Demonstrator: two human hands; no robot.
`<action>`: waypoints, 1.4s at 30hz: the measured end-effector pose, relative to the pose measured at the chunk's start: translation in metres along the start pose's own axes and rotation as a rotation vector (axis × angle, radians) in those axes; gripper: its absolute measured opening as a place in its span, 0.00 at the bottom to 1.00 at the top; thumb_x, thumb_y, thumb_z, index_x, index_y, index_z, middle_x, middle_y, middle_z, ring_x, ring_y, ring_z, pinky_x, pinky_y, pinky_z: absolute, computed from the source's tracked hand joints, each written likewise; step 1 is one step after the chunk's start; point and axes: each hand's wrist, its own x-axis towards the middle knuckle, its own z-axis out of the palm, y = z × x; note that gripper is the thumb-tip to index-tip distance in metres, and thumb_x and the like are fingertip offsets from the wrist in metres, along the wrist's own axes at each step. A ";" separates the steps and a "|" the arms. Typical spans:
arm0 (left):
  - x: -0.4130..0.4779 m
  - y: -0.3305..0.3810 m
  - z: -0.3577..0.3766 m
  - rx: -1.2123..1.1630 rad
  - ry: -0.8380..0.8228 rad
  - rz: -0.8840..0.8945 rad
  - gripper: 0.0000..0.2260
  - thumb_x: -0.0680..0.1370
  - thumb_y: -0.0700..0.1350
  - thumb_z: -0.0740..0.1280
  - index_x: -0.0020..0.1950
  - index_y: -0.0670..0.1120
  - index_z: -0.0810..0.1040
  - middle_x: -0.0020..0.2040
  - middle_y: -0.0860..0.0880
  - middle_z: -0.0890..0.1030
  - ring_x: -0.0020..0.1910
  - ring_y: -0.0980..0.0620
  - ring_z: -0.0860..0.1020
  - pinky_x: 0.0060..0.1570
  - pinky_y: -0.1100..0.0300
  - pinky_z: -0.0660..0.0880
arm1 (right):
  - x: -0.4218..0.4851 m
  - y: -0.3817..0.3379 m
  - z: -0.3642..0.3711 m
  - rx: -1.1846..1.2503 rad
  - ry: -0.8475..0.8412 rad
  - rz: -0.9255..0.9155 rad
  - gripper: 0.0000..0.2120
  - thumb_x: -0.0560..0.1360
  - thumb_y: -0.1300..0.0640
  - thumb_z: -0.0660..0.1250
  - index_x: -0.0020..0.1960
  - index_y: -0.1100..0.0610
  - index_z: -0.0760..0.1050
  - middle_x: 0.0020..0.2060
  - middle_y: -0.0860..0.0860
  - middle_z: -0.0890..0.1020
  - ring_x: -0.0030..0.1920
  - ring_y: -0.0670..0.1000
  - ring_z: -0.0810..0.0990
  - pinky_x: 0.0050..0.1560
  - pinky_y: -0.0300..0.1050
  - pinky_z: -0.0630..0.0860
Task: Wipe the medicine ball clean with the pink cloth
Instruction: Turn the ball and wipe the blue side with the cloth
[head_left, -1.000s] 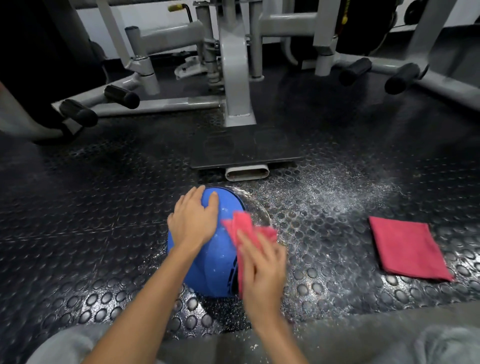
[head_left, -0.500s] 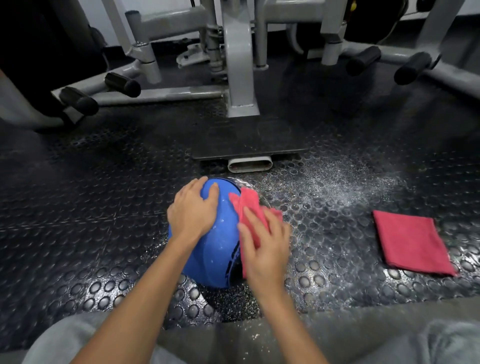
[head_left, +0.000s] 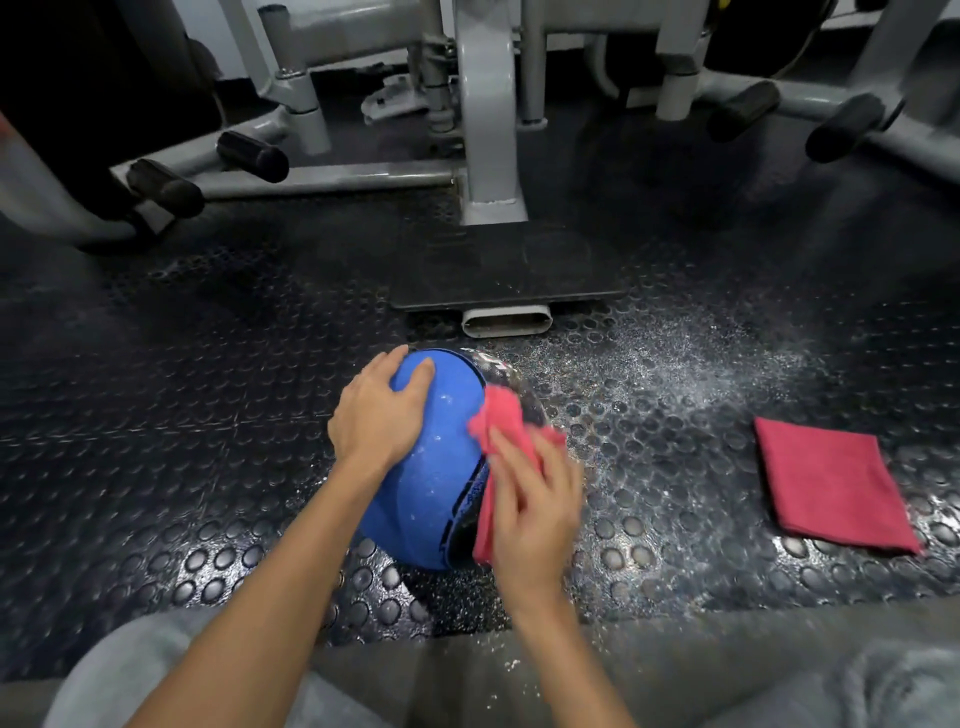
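Observation:
A blue and black medicine ball (head_left: 441, 467), speckled with white dust, sits on the studded rubber floor just ahead of my knees. My left hand (head_left: 376, 410) lies spread over its upper left side, fingers straight. My right hand (head_left: 530, 509) presses a crumpled pink cloth (head_left: 501, 426) flat against the ball's right, black side, and is motion-blurred. The cloth sticks out above and below my fingers. The ball's right face is mostly hidden behind cloth and hand.
A second folded pink cloth (head_left: 831, 488) lies flat on the floor to the right. White powder (head_left: 675, 364) is scattered on the mat beyond the ball. A grey gym machine frame (head_left: 488, 156) with a black footplate (head_left: 504, 280) and padded rollers (head_left: 252, 156) stands behind.
My right hand has slid the pink cloth up and then back down along the ball's right side. The left hand stays on the ball. The camera has tilted slightly.

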 end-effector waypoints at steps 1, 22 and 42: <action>0.001 0.000 -0.001 -0.003 -0.009 -0.016 0.20 0.78 0.58 0.58 0.69 0.57 0.69 0.71 0.53 0.69 0.69 0.46 0.66 0.66 0.52 0.62 | -0.024 0.002 -0.002 0.037 0.040 -0.033 0.15 0.74 0.53 0.63 0.59 0.45 0.74 0.54 0.42 0.76 0.54 0.45 0.69 0.56 0.30 0.65; 0.006 -0.045 -0.019 -0.239 -0.108 0.151 0.15 0.78 0.54 0.63 0.65 0.57 0.74 0.65 0.59 0.74 0.64 0.57 0.70 0.64 0.60 0.62 | -0.035 -0.008 -0.026 0.227 -0.144 0.013 0.12 0.72 0.55 0.67 0.55 0.45 0.77 0.50 0.40 0.78 0.52 0.40 0.75 0.55 0.30 0.70; -0.031 -0.047 -0.007 -0.060 0.052 -0.036 0.19 0.81 0.55 0.51 0.71 0.57 0.67 0.74 0.56 0.64 0.73 0.49 0.61 0.70 0.47 0.58 | 0.074 -0.016 0.010 -0.102 -0.566 0.170 0.22 0.72 0.33 0.55 0.57 0.41 0.77 0.67 0.45 0.68 0.68 0.53 0.64 0.66 0.59 0.61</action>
